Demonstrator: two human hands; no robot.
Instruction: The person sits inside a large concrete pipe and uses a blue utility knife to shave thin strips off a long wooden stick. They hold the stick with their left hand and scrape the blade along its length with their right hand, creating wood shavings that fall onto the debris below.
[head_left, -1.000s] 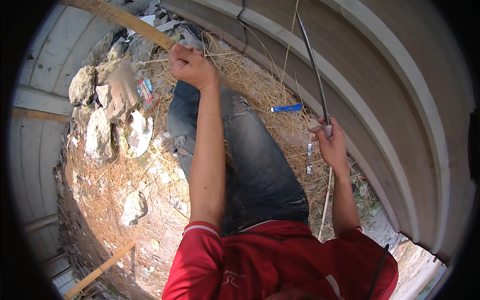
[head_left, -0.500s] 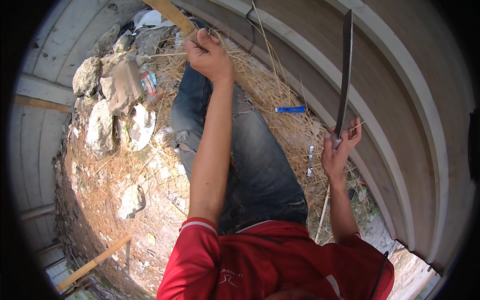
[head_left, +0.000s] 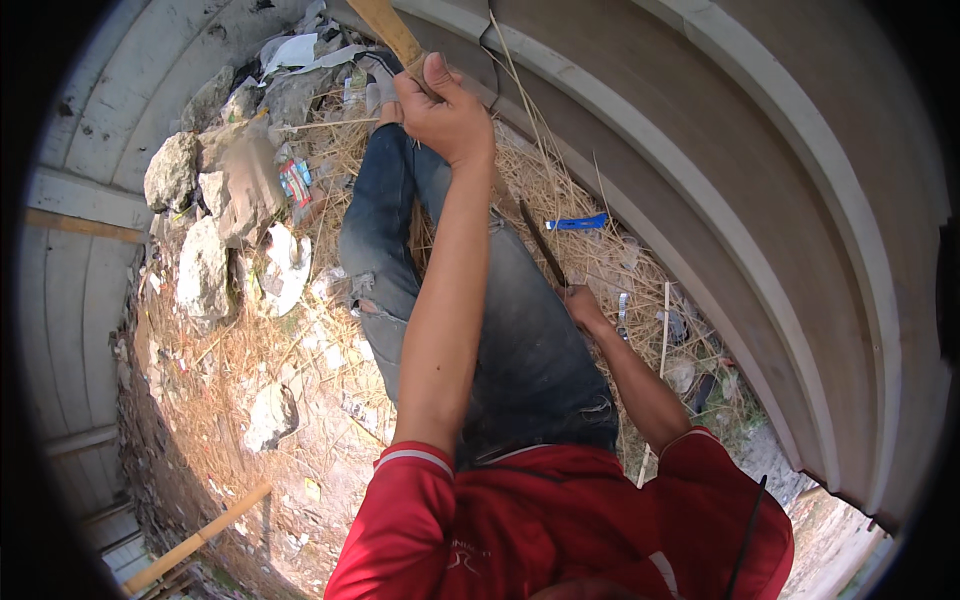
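Observation:
My left hand [head_left: 448, 115] is closed around a pale wooden pole [head_left: 388, 28], thumb pointing up, out beyond my knees. The pole runs out of view at the top; its near part passes behind my wrist and forearm. Beside my right thigh, my right hand [head_left: 584, 306] grips a machete [head_left: 543, 246] with a long dark blade. The blade slants forward and left, down beside my right knee, its tip near the pole's lower stretch. Whether blade and pole touch, I cannot tell. The machete's handle is mostly hidden in my fingers.
Straw [head_left: 600, 255] covers the ground around my jeans [head_left: 510, 330]. A blue wrapper [head_left: 577, 222] lies to the right, close to a curved ribbed metal wall [head_left: 740, 200]. Rocks [head_left: 205, 265] and litter are at the left. A bamboo stick [head_left: 200, 535] shows at lower left.
My right hand has swung the raised machete down and left, beside my right knee. My left hand, still around the pole, appears slightly farther right and higher in view.

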